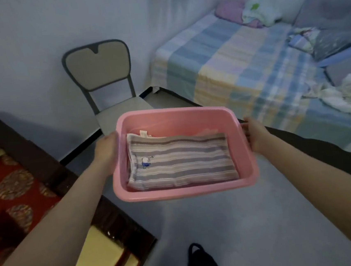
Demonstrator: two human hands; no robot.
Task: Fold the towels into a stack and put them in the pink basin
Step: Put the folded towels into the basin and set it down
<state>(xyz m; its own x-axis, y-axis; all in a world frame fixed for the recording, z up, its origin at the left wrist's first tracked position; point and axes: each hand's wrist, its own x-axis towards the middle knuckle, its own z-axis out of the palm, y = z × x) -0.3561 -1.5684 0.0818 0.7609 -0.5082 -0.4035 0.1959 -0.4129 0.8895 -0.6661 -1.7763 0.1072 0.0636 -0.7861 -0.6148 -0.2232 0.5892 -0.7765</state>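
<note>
Basin (184,193) held mid-air, left hand (107,153) and right hand (255,134) each with clenched grip on rim; we keep it level so towels (181,162) stay stacked.

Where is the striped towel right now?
Folded flat inside the pink basin, the striped towel sits centre-frame, carried between left hand and right hand.
</note>
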